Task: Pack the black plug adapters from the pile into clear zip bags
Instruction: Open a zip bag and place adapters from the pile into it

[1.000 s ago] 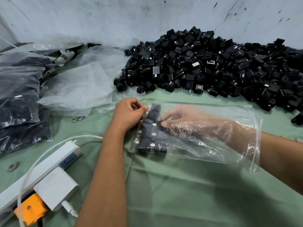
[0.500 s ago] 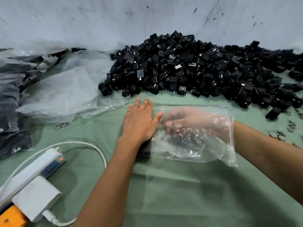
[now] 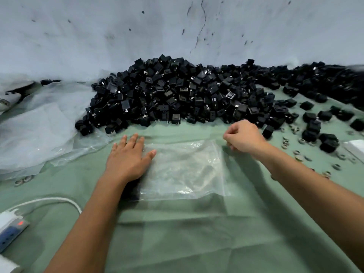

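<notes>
Now left hand [image 3: 128, 160] presses zip bag [image 3: 185, 170] flat.

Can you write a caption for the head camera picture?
Left hand flat on a clear zip bag, right hand beside the adapter pile.

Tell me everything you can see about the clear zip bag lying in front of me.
The clear zip bag is thin, glossy, wrinkled plastic lying flat on the green cloth, its opening toward the right. The left hand presses flat on its left end, covering dark adapters inside. The right hand, fingers curled, sits at its upper right corner; whether it pinches the edge is unclear.
</notes>
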{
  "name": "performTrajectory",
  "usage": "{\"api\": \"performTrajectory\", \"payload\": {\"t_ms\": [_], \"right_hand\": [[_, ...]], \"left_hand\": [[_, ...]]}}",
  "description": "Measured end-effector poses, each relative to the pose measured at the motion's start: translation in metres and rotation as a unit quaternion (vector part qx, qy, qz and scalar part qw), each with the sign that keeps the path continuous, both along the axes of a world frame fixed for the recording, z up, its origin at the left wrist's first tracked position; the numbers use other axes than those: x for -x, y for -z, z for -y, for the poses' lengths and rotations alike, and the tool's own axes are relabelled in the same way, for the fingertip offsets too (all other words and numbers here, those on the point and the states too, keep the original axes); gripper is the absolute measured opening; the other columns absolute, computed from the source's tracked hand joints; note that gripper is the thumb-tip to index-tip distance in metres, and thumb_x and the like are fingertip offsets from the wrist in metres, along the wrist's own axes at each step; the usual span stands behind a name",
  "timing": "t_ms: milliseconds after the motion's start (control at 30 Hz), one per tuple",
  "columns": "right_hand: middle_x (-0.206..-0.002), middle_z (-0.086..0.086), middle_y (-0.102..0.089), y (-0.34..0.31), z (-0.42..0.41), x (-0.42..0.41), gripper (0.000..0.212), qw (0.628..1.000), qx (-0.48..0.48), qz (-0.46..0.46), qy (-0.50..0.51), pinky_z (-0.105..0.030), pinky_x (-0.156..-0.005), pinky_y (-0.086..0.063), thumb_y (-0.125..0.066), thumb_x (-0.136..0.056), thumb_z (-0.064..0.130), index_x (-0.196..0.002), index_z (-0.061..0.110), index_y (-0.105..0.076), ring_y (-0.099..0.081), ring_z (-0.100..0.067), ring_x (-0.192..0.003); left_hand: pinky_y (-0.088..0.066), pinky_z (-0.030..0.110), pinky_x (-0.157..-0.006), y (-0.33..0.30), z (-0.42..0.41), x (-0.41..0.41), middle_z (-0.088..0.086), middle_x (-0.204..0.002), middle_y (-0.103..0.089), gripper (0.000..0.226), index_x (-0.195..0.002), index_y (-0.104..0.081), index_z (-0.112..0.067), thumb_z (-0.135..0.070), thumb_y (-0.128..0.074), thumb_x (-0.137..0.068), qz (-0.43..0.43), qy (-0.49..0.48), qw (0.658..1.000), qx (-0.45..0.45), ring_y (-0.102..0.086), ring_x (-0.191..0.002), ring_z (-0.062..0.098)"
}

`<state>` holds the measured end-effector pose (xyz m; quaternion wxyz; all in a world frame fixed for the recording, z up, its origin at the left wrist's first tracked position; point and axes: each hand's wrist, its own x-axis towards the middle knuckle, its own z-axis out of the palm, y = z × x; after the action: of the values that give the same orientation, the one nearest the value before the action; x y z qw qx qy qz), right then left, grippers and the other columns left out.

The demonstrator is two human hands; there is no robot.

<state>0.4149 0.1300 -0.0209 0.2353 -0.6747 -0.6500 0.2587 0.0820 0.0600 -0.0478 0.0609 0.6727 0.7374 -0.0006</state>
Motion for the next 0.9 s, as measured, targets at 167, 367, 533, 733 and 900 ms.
{"api": "performTrajectory", "payload": {"t_ms": [167,367,533,733,900], "right_hand": [[-0.138,-0.013,-0.048,0.009,-0.017,-0.021,0.044,0.965,-0.118,0.232,0.039,-0.045,-0.100,-0.046,-0.061,-0.095,0.010,-0.138,0.013,-0.050,-0.041,-0.034,-0.129],[-0.129,-0.012,-0.052,0.019,-0.023,-0.023,0.034,0.969,-0.134,0.208,-0.009,-0.043,-0.102,-0.045,-0.065,-0.094,0.006,-0.127,0.009,-0.057,-0.049,-0.035,-0.124],[-0.092,-0.003,-0.069,0.002,-0.008,-0.018,0.023,0.977,-0.106,0.164,-0.088,-0.032,-0.075,-0.051,-0.067,-0.098,0.038,-0.102,0.017,-0.073,-0.065,-0.020,-0.089],[-0.056,0.001,-0.057,-0.026,0.028,-0.003,0.049,0.980,0.072,-0.074,-0.170,-0.017,-0.032,-0.029,-0.054,-0.103,0.053,-0.077,0.012,-0.052,-0.051,-0.009,-0.039],[-0.075,-0.009,-0.060,-0.034,0.038,0.016,0.034,0.941,0.153,-0.195,-0.228,-0.019,-0.039,-0.026,-0.056,-0.105,0.042,-0.086,0.015,-0.064,-0.037,-0.014,-0.045]], "left_hand": [[-0.001,0.061,-0.124,-0.027,-0.001,-0.047,0.011,-0.171,-0.015,0.072,-0.159,-0.030,-0.023,-0.066,-0.031,-0.101,-0.004,-0.029,0.999,-0.036,-0.005,-0.158,0.031],[-0.049,0.037,-0.090,-0.052,0.008,-0.167,0.004,-0.114,-0.060,0.040,-0.109,-0.061,-0.019,-0.056,-0.057,-0.096,0.178,0.017,0.965,-0.190,-0.054,-0.107,0.021],[-0.045,0.035,-0.071,-0.059,-0.002,-0.202,0.008,-0.101,-0.060,0.032,-0.099,-0.052,-0.014,-0.039,-0.067,-0.085,0.159,-0.002,0.981,-0.110,-0.062,-0.106,0.034],[-0.038,0.031,-0.057,-0.063,-0.008,-0.184,0.008,-0.080,-0.059,0.012,-0.078,-0.053,-0.012,-0.018,-0.059,-0.086,0.189,-0.030,0.978,-0.082,-0.063,-0.086,0.034],[-0.046,0.023,-0.049,-0.080,-0.002,-0.162,0.008,-0.070,-0.072,0.011,-0.087,-0.062,-0.011,-0.021,-0.059,-0.089,0.270,-0.040,0.962,-0.032,-0.069,-0.049,0.017]]}}
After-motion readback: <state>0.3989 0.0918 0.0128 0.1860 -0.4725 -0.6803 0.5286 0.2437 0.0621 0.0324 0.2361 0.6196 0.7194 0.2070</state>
